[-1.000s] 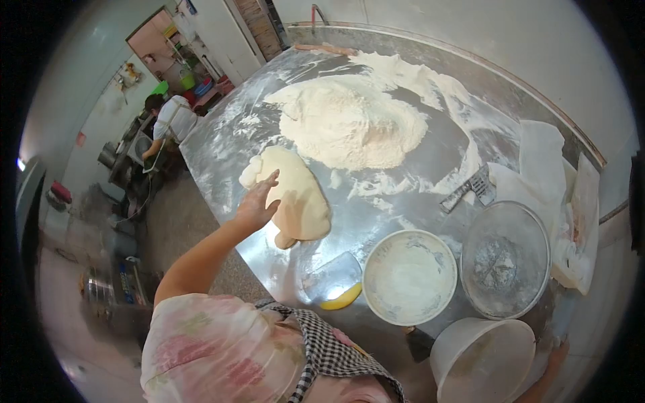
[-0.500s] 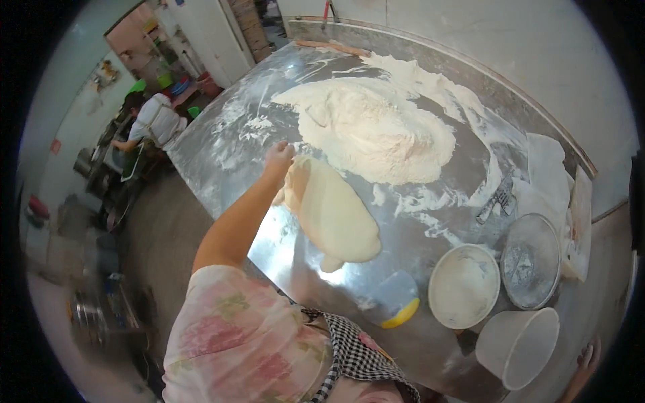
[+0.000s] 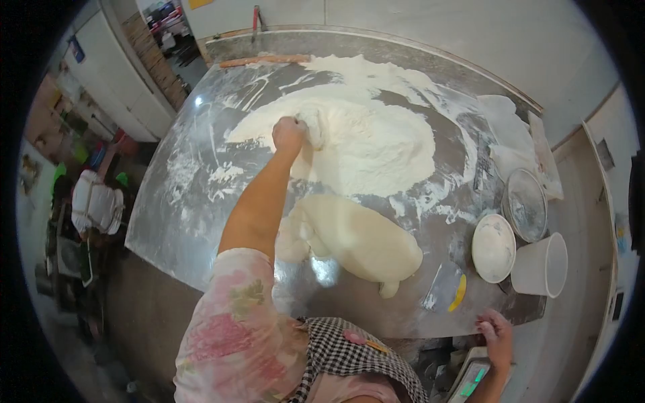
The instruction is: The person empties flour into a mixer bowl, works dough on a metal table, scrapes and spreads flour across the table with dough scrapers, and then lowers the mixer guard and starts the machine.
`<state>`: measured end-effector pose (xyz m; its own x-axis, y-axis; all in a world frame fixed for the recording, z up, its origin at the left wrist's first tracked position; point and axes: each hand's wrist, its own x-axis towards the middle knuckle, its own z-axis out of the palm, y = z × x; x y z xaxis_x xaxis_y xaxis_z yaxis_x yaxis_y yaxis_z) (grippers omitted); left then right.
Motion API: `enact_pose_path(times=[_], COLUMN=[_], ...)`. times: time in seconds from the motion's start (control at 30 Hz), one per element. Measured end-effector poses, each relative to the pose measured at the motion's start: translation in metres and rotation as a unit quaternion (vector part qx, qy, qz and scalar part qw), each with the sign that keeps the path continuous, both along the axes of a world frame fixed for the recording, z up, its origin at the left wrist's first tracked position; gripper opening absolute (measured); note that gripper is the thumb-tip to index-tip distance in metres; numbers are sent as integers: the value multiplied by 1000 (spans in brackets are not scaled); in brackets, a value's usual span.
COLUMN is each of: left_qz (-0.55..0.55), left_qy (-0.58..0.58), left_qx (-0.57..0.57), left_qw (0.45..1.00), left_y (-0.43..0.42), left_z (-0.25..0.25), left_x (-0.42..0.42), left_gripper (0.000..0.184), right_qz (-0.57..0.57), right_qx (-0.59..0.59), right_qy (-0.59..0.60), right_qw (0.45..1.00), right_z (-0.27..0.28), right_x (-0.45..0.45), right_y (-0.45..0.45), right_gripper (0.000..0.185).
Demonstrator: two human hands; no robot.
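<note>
Head view: a metal worktop (image 3: 168, 235) carries a broad flour heap (image 3: 383, 148) across its middle. On the person's side of the heap lies the pale dough (image 3: 363, 238), a long slab with lobes at its left end. Grouped at right are a white bucket (image 3: 534, 270), a mesh sieve (image 3: 527, 205) and a bowl (image 3: 494, 248); near the bowl lies a yellow-edged scraper (image 3: 447, 287). The right hand (image 3: 496, 330), released, fingers loosely bent, is by the near edge. The left hand (image 3: 289, 134) curls at the flour; whether it grasps any, I cannot tell.
</note>
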<state>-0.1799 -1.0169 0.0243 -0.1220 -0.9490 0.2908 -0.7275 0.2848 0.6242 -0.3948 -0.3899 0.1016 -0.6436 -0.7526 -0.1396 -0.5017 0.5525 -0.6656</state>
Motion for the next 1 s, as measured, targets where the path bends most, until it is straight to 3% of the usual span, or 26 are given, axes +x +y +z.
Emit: enact_pose_path(times=[0.1,0.2,0.3,0.4,0.47,0.5,0.57,0.63,0.7,0.8,0.87,1.0], left_qz=[-119,-198,-182,-176,-226,-245,-283,-317,-348,-411,-405,-405], left_qy=[-158,-318,-239,-51,115,193,223,232,223,167,151,168], left_qx=[-123,-252,-252,-195,21,135,221,297,359,383,418,383], left_qw=[973,892,920,963,967,940,906,870,837,810,799,813], left_y=[-1,-13,-14,-24,-15,-6,19,54,98,146,180,173], left_z=[56,95,129,125,109,100,80,61,49,19,28,18], left_x=[-12,-24,-13,1,3,2,-9,-29,-54,-90,-101,-86], left_gripper=[21,20,24,28,28,28,24,22,22,22,22,25], right_qz=[4,10,7,-16,-79,-91,-120,-120,-102,-173,-175,-200], right_qx=[6,21,37,84,142,143,155,236,227,188,116,-37], right_qy=[-74,-73,-56,31,113,153,230,186,281,215,151,-44], right_qw=[997,997,998,996,980,974,953,946,927,943,966,978], right_z=[-14,-22,-31,-57,-72,-78,-93,-130,-177,-172,-172,-210], right_x=[35,49,50,33,25,24,19,-4,-22,-28,-36,-55], right_y=[-14,-28,-49,-63,-67,-70,-73,-73,-64,-71,-67,-35], right_gripper=[27,23,20,25,32,35,41,43,40,36,32,27])
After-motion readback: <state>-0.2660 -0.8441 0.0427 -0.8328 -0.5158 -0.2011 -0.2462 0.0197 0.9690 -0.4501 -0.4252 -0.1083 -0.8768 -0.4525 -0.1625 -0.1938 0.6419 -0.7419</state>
